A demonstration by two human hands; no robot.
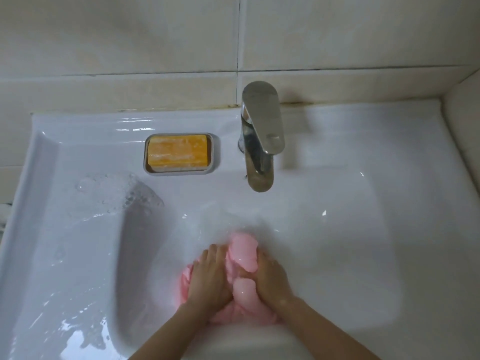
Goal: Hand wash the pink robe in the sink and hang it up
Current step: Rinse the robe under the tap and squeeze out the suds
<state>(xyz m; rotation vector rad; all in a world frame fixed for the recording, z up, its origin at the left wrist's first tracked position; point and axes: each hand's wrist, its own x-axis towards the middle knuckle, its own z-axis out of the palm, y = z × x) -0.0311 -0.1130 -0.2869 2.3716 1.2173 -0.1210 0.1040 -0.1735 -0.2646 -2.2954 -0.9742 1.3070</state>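
Inside sink (pixel 78 131), bunched pink robe (pixel 244 255)

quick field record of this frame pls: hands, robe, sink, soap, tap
pink robe: wet, bunched in the sink basin between both hands
left hand: grips the robe's left side
right hand: grips the robe's right side, fabric bulging past the thumb
sink: white, wet; bubbles on its left ledge
soap: orange bar in a grey soap dish, left of the faucet
faucet: metal, behind the robe; cannot tell if it is running
stage: washing; not yet hung
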